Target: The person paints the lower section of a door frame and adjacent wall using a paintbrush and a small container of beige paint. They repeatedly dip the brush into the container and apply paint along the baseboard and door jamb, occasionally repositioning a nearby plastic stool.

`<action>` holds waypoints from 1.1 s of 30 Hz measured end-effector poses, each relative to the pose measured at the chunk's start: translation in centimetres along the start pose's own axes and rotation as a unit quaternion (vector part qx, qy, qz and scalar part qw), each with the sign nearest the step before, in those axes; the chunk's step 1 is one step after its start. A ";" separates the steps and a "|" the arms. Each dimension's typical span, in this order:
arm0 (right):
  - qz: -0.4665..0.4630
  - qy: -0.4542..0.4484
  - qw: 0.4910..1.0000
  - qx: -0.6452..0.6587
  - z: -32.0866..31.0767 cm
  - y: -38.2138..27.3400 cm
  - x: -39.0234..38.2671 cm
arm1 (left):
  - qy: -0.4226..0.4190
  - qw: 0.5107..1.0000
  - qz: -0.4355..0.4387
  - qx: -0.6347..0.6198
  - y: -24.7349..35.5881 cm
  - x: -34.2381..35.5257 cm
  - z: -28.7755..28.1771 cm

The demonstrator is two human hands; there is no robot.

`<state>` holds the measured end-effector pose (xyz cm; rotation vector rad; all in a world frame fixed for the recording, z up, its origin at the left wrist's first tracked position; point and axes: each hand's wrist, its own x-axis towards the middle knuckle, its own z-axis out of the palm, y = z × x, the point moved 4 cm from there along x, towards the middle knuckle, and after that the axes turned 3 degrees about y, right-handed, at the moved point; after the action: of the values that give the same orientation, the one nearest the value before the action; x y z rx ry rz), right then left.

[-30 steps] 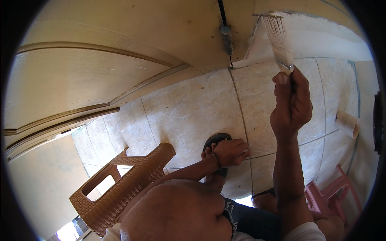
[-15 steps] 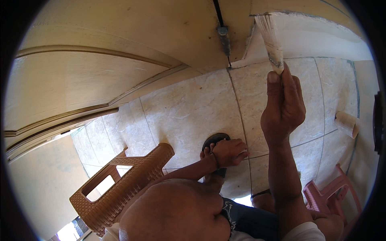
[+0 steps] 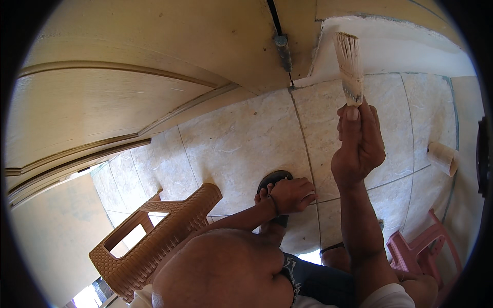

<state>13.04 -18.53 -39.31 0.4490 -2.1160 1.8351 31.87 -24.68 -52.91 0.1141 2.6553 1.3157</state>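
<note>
My right hand [image 3: 359, 138] is closed around the handle of a paintbrush [image 3: 349, 69], held upright in the view with thumb and fingers pinching it. Its pale bristles are caked and darker at the tip. Behind the bristles is a white-coated patch of wall [image 3: 400, 46], with a gap between them that I cannot judge. My left hand [image 3: 294, 195] wears a dark wristband and is lowered above my sandalled foot [image 3: 267, 185]. The fingers of that hand are curled in, and their inner side is hidden.
A brown woven-pattern plastic stool [image 3: 154, 226] lies tipped at the left. Panelled cream door [image 3: 123, 97] with a metal bolt [image 3: 283, 51] fills the upper left. On the tiled floor [image 3: 236, 133], a cardboard tube [image 3: 442, 159] lies right, near a pink plastic stool [image 3: 418, 251].
My right hand has drawn the paintbrush back toward me, so its tip has come down from the upper edge of the white patch. My left hand has stayed where it was.
</note>
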 end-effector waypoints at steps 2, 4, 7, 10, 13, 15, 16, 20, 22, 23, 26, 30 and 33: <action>0.001 0.004 1.000 0.022 0.2 -0.2 0.2 | 0.000 1.000 -0.001 0.004 -0.1 -0.1 0.1; -0.005 0.003 0.999 0.032 0.4 -0.5 0.4 | -0.001 1.000 -0.002 0.005 -0.1 -0.1 0.1; -0.001 0.012 1.000 0.017 0.8 -0.7 0.8 | 0.000 1.000 -0.002 0.001 0.0 0.0 0.0; -0.017 0.011 1.000 0.002 1.1 -0.7 1.1 | 0.006 1.000 0.001 -0.004 -0.1 -0.1 0.0; -0.019 0.010 1.000 -0.005 1.2 -0.1 1.0 | 0.004 1.000 0.003 -0.002 -0.1 -0.1 0.1; -0.009 0.005 1.000 -0.016 1.2 0.1 0.8 | 0.005 1.000 0.004 -0.002 0.0 0.0 0.0; -0.004 0.002 1.000 -0.022 1.2 0.2 0.7 | 0.013 1.000 0.013 0.002 0.0 0.0 0.0; 0.008 -0.007 0.999 -0.042 1.3 0.9 0.1 | 0.032 0.999 0.033 0.009 0.1 0.0 -0.2; 0.026 -0.005 0.999 -0.028 1.3 1.3 -0.2 | 0.031 0.999 0.026 0.003 0.0 0.0 -0.1; 0.032 -0.007 0.999 -0.026 1.3 1.7 -0.4 | 0.027 0.999 0.019 -0.003 0.0 0.0 -0.1; 0.042 -0.011 0.999 -0.031 1.0 2.7 -1.1 | 0.025 1.000 0.011 -0.006 0.1 0.0 -0.1; 0.027 0.002 1.000 -0.007 -0.1 2.7 -1.4 | 0.025 1.000 0.010 -0.002 0.0 0.0 0.1; 0.004 0.026 1.000 0.003 -0.2 1.7 -0.8 | 0.022 1.000 0.011 -0.002 -0.2 -0.1 0.1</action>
<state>13.07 -18.09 -41.18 0.3914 -2.0818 1.8367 32.02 -24.71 -53.12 0.1139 2.6950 1.3461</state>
